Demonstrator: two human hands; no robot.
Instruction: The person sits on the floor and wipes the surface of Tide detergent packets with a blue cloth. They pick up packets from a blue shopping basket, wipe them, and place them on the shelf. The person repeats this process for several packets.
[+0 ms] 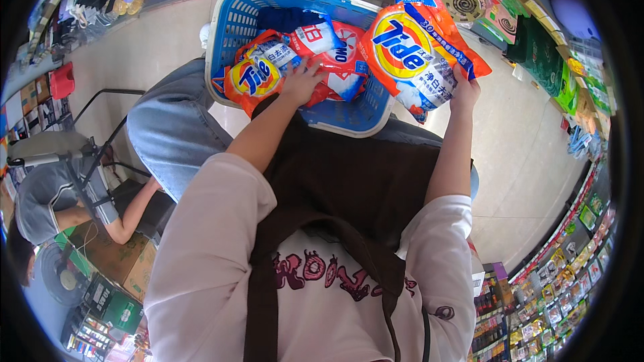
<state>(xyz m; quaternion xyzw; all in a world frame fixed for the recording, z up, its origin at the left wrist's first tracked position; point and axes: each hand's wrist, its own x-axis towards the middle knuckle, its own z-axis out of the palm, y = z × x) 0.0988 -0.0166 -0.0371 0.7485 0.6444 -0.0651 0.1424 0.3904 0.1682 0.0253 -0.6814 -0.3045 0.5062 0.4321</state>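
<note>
My right hand (465,91) grips the lower right edge of an orange Tide detergent bag (402,50), holding it up beside the basket's right rim. In front of me, a blue plastic shopping basket (347,123) with a pale rim stands by my knees. My left hand (302,83) reaches into it with spread fingers, touching the packs there. Beneath and left of that hand lies another Tide bag (256,78). A red OMO detergent bag (347,50) and a red, white and blue pack (314,35) lie farther back; their lower parts are hidden.
Shelves with mosquito coil boxes (463,0) and green packages (538,50) line the right side. Hanging small packets (563,276) fill the lower right. At left are a black-framed folding chair (75,153), another person (40,206), a fan (63,274) and cardboard boxes (110,249).
</note>
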